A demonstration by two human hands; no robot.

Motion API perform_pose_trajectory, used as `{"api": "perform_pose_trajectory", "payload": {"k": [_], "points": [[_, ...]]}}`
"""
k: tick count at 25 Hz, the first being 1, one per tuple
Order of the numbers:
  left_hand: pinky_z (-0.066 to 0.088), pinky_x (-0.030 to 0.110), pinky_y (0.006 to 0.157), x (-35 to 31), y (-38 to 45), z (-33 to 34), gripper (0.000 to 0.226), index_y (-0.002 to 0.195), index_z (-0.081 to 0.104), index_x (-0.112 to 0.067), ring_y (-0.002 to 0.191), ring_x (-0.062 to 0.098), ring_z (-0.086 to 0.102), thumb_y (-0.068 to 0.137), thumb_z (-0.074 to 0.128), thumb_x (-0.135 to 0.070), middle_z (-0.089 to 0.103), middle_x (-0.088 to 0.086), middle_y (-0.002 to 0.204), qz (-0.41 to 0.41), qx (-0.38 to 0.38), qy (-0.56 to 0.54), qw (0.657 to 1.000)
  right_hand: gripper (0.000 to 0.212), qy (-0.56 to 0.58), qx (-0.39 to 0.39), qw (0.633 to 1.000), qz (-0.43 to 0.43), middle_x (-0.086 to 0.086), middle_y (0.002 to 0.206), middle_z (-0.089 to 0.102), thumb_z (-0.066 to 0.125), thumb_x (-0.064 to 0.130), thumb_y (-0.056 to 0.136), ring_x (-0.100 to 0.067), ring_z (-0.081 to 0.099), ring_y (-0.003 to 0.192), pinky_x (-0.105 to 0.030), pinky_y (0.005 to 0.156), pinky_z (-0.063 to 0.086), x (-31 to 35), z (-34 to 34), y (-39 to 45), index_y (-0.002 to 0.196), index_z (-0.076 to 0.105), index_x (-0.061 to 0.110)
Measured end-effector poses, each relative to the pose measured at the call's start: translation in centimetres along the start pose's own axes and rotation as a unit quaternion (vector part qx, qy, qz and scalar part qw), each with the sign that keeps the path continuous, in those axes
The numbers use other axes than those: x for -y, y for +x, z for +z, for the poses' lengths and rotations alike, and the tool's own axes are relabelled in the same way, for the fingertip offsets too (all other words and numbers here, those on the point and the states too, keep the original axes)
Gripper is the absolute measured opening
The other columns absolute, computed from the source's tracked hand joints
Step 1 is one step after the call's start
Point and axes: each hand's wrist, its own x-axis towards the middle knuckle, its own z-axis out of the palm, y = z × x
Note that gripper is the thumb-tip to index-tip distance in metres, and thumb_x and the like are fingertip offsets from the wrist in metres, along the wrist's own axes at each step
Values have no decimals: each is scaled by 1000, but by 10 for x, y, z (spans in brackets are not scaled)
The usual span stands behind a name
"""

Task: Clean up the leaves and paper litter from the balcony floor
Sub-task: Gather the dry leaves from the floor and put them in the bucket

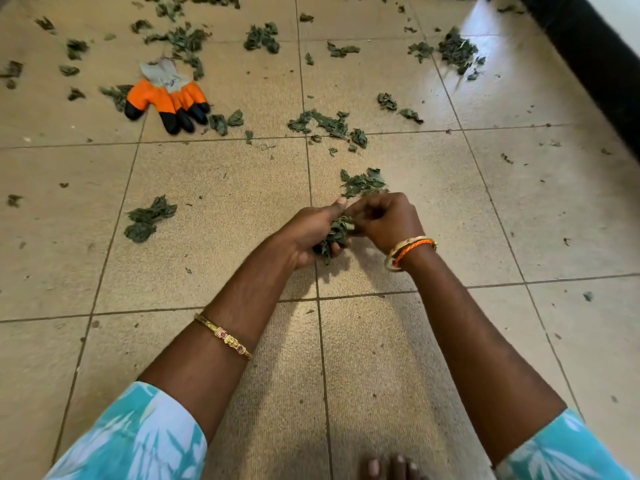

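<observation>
2 hands [313,233] [384,220] clutch leaves [334,237] above leaf-strewn beige floor tiles [214,216]

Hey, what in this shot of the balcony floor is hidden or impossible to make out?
- Head view: how many leaves the left hand holds; fingers cover them.
- Right hand: fingertips curl out of sight.
- Paper litter: none clearly distinguishable.
- Gloves: blurred; count unclear.
- Toes: cut by bottom edge.
</observation>
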Motion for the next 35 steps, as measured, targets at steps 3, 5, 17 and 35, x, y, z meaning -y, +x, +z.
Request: {"api": "perform_pose_trajectory", "payload": {"k": [3,5,17,35], "points": [[41,17,38,2,-1,-1,31,108,61,-3,53,11,56,98,50,-30,64,10,85,20,-44,21,999,13,-85,-12,996,-37,1,75,67,66,2,82,0,61,62,-9,56,50,1,3,1,87,71,12],[40,16,37,2,-2,-8,25,97,61,-4,53,11,54,100,48,-25,61,9,79,15,-74,-9,997,15,-64,-42,997,-13,-1,88,70,63,4,85,-10,65,70,-17,60,54,2,-9,12,91,71,16],[38,17,34,-17,-1,-10,22,87,55,-6,54,15,50,99,50,-24,56,8,73,5,-101,-73,992,19,-197,-177,964,24,-17,97,64,61,16,86,-31,61,90,-25,73,43,-34,-9,37,100,68,5],[44,16,37,-5,6,-5,23,103,63,2,52,14,60,94,58,-19,65,16,85,-1,-73,-90,993,17,-62,-114,991,-28,-6,93,66,75,13,75,-20,61,88,-34,77,52,1,-4,16,88,64,15]]}}
